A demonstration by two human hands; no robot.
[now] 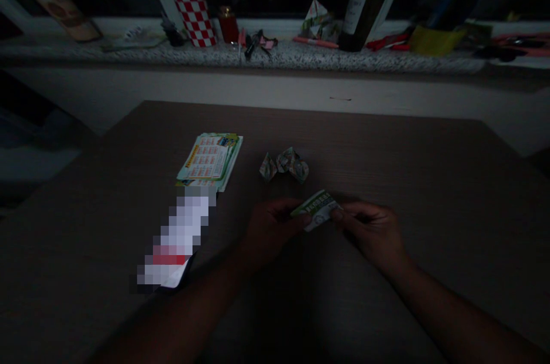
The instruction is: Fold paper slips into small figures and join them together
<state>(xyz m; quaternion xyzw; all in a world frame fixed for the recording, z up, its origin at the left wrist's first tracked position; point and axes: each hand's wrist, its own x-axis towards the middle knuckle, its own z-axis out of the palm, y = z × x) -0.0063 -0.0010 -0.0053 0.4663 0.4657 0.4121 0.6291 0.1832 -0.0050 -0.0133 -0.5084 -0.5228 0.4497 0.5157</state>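
Observation:
Between my two hands is a small folded paper, green and white with print on it, held tilted above the table. My left hand pinches its left side, thumb on top. The fingers of my right hand close on its right edge, also with the thumb over the paper. Just beyond the hands lie several small folded paper pieces with a printed pattern, close together on the table. To their left sits a stack of printed calendar sheets.
A phone, its screen mostly blurred out, lies left of my left forearm on the brown table. Behind, the speckled windowsill carries a red-and-white checkered tube, a dark bottle-like container, a pink pen and small clutter. The room is dim.

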